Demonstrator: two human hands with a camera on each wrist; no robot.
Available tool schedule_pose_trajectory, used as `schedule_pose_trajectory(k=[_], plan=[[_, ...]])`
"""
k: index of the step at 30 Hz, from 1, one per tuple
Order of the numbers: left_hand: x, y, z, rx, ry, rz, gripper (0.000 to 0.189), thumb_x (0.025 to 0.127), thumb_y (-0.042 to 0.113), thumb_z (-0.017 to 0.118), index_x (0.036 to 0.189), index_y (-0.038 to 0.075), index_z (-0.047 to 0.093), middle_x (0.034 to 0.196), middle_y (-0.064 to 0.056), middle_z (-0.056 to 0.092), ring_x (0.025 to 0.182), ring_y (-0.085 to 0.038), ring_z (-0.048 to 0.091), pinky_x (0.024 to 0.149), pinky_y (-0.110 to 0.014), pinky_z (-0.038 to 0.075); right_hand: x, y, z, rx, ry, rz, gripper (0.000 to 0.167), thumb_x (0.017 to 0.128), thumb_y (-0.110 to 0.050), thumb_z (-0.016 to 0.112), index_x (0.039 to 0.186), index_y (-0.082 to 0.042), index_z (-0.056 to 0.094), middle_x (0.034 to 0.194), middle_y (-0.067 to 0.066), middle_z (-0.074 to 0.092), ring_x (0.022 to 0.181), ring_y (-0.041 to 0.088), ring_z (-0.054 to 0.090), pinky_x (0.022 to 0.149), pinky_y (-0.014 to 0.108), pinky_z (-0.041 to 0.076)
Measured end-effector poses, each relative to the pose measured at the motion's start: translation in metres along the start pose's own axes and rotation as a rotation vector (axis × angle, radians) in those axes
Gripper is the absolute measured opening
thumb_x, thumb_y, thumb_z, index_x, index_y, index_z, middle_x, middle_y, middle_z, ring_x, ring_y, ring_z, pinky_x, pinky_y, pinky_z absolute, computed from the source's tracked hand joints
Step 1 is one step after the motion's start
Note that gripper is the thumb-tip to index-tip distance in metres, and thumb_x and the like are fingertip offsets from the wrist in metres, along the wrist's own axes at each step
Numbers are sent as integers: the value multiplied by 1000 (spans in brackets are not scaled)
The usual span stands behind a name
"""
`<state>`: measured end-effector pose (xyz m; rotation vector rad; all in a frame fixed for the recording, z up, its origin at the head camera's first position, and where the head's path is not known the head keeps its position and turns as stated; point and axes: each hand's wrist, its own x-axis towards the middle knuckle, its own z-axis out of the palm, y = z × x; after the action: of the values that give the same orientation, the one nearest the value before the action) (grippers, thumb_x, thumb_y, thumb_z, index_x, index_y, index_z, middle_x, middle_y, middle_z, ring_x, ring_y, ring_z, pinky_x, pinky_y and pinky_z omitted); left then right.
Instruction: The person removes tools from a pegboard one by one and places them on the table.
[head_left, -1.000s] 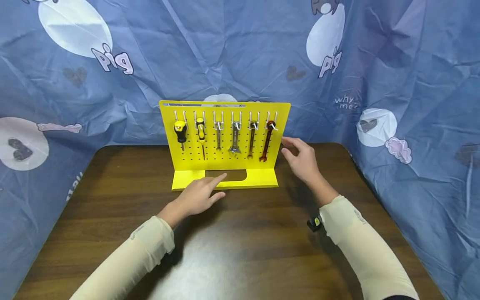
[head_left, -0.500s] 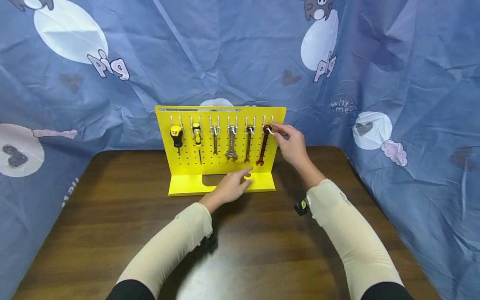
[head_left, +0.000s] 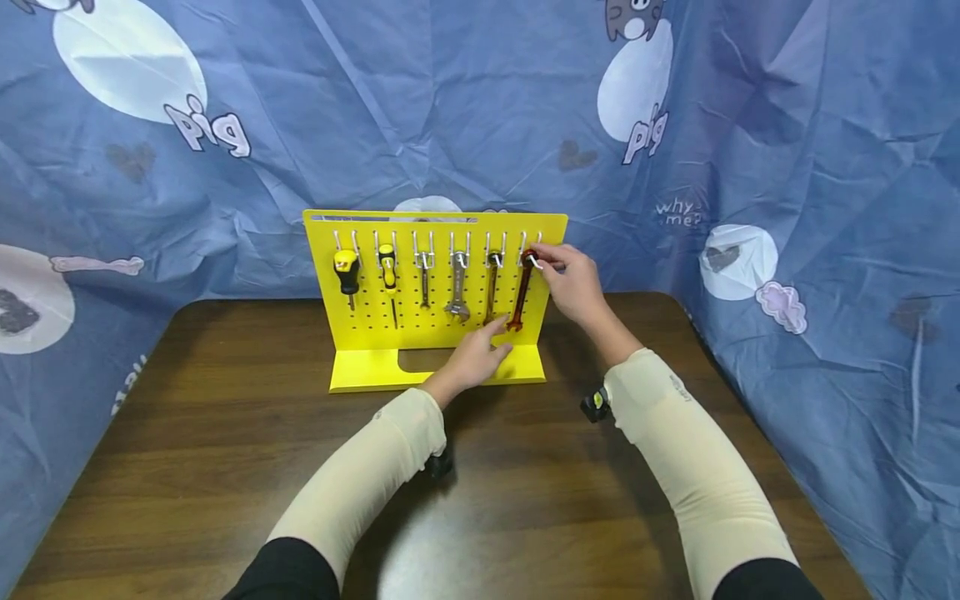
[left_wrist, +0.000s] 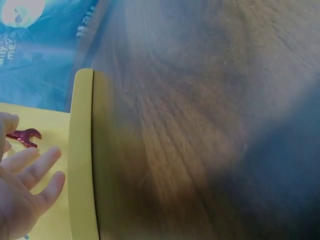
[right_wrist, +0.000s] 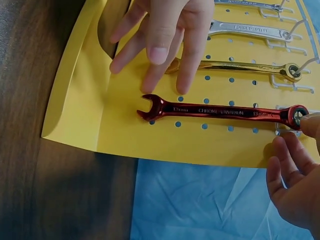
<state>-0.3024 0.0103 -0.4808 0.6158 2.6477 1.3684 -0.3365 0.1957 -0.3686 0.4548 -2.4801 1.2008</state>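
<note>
A red combination wrench hangs from a white hook on the yellow pegboard stand, at the far right of a row of tools. My right hand is at its ring end, thumb and fingertips pinching it by the hook. The open jaw end points down. My left hand is close before the lower board, fingers spread and extended toward that end, holding nothing. Beside the red one hangs a gold wrench, its lower end partly hidden behind my left fingers in the right wrist view.
An adjustable wrench, a small wrench and two yellow-black screwdrivers, one thick and one slim, hang farther left. The stand is on a brown wooden table. A blue printed curtain hangs behind.
My right hand has moved from the board's right edge to the red wrench's ring end. My left hand has moved right and up to near its lower end. The view has shifted slightly.
</note>
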Motion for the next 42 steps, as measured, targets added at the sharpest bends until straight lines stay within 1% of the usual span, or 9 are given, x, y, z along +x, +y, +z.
schedule_pose_trajectory(k=[2,4,8,11,15,19,29,36,42], plan=[[1,0,2,-10,0,-6,57,103,17,58,156,11,37,143,-16,55,52,-16,48,64,-34,49,1,-1,2,-15,-12,12,29,100,-9,64,128,-8,70,117,14,67,101,29,67,86,40,56],[1,1,3,-12,-1,-18,56,104,18,58,156,12,38,143,-15,56,52,-15,46,65,-35,49,1,-2,3,-14,-17,23,27,100,-10,63,126,-8,71,119,13,67,101,28,67,87,39,56],[2,1,7,-6,-4,-30,55,103,18,58,155,12,39,143,-13,56,68,-19,57,78,-37,51,-1,-3,6,31,-14,49,22,100,-8,63,120,-6,73,115,13,70,99,25,67,85,37,55],[2,1,9,10,2,-17,53,103,17,58,153,9,42,143,-13,57,96,-21,65,92,-38,49,-2,-3,7,90,-11,67,19,100,-5,62,116,-3,72,110,14,72,99,24,67,84,36,57],[3,2,12,22,11,-9,48,103,16,58,149,7,47,140,-13,59,113,-24,63,96,-41,50,-5,-5,8,170,-10,94,18,100,-3,61,115,0,71,109,16,71,99,25,68,84,37,58],[2,3,12,38,21,-21,39,104,15,58,141,5,57,133,-12,64,116,-24,62,95,-40,51,-7,-4,7,217,-9,122,21,100,-3,60,118,0,71,111,17,71,98,26,69,83,37,58],[1,7,12,83,83,21,23,101,18,64,117,5,73,113,-6,74,107,-21,67,91,-37,54,-8,-6,-3,259,-31,159,21,101,-9,62,119,-4,72,109,14,72,82,21,71,74,41,58],[-4,11,13,74,91,57,19,98,16,67,112,5,76,107,-5,75,97,-18,69,82,-34,55,-10,-6,-11,285,-53,154,23,100,-8,63,119,0,72,105,16,73,78,15,71,67,24,56],[-10,16,16,54,62,88,18,98,15,67,110,5,76,105,-5,75,91,-16,68,77,-30,54,-13,-7,-17,287,-78,149,23,99,-11,64,118,0,72,105,16,74,80,19,73,64,24,54]])
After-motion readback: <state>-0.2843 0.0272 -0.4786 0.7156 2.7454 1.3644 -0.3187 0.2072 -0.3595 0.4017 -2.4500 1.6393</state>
